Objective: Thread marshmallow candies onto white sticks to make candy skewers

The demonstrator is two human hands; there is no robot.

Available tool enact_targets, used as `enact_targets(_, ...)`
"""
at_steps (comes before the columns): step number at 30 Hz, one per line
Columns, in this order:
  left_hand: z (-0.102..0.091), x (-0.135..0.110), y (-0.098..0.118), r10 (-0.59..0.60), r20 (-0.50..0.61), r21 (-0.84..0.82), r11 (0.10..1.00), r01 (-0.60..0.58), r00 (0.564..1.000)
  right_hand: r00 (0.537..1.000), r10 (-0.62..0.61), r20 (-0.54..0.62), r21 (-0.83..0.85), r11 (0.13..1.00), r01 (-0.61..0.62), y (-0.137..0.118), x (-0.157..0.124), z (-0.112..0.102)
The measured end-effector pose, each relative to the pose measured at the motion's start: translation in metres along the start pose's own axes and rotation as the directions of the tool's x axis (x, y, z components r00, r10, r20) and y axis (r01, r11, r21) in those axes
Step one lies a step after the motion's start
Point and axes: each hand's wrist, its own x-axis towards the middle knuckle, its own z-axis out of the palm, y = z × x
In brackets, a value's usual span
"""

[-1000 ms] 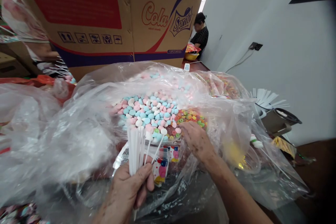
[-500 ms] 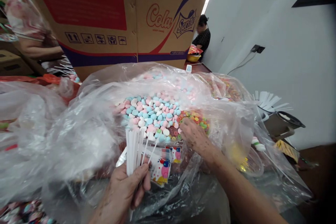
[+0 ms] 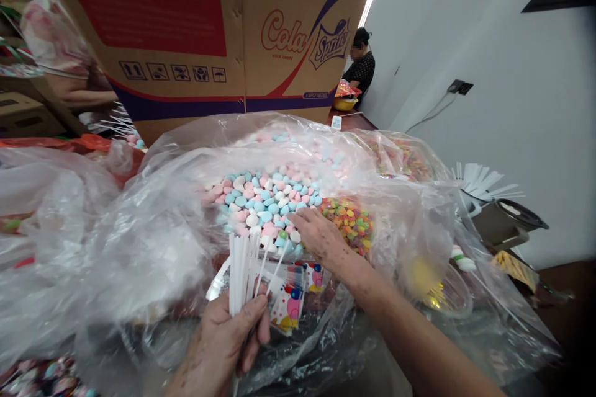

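Note:
My left hand [image 3: 237, 329] is closed around a bunch of white lollipop sticks [image 3: 243, 270]; one stick carries a green candy [image 3: 282, 237] and another tip lies near the pale candies. My right hand [image 3: 316, 232] reaches over the pink, blue and white marshmallow-like candies [image 3: 265, 198] in a clear plastic bag, its fingertips touching them at the right edge. Just right of that hand lies a pile of small orange, yellow and green ring candies [image 3: 351, 220]. Whether its fingers pinch anything is hidden. Printed dotted packets [image 3: 287, 307] lie beyond my left hand.
A large cardboard box [image 3: 186, 31] stands behind the bags. Clear plastic sheeting [image 3: 153, 248] spreads across the table. At right are a dark pitcher [image 3: 510, 220], white sticks [image 3: 484, 183] and a round clear container [image 3: 447, 298]. One person [image 3: 362, 65] is behind, another [image 3: 60, 49] at left.
My right hand has moved left from the ring candies to the pink, blue and white candies, uncovering more of the ring pile. My left hand keeps hold of the sticks.

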Motion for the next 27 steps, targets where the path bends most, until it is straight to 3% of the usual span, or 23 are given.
enact_targets(5, 0.001, -0.001, 0.003, -0.009, -0.013, -0.017, 1.000, 0.009, 1.000, 0.996, 0.053, 0.074, -0.007, 0.999, -0.052, 0.005, 0.004, 0.001)
enact_targets(11, -0.007, 0.006, -0.008, -0.044, 0.017, -0.048, 0.998, 0.045, 0.999, 0.975, 0.207, -0.083, 0.214, 0.959, -0.186, 0.038, -0.016, -0.021)
enact_targets(14, -0.005, 0.006, -0.008, -0.054, 0.018, -0.055, 0.997, 0.055, 0.998, 0.982, 0.171, -0.084, 0.258, 0.955, -0.144, 0.045, -0.021, -0.019)
enact_targets(20, 0.000, 0.002, -0.001, -0.055, -0.010, -0.056, 0.997, 0.054, 0.998, 0.999, -0.042, -0.013, 0.234, 0.971, 0.044, 0.037, -0.025, -0.001)
enact_targets(24, -0.002, 0.002, -0.003, -0.046, -0.016, -0.056, 0.997, 0.045, 0.999, 1.000, -0.015, 0.017, 0.162, 0.987, 0.012, 0.028, -0.026, -0.001)
enact_targets(27, -0.001, 0.002, -0.004, -0.041, -0.008, -0.059, 0.997, 0.041, 0.999, 0.994, 0.106, -0.038, 0.211, 0.973, -0.096, 0.022, -0.020, -0.009)
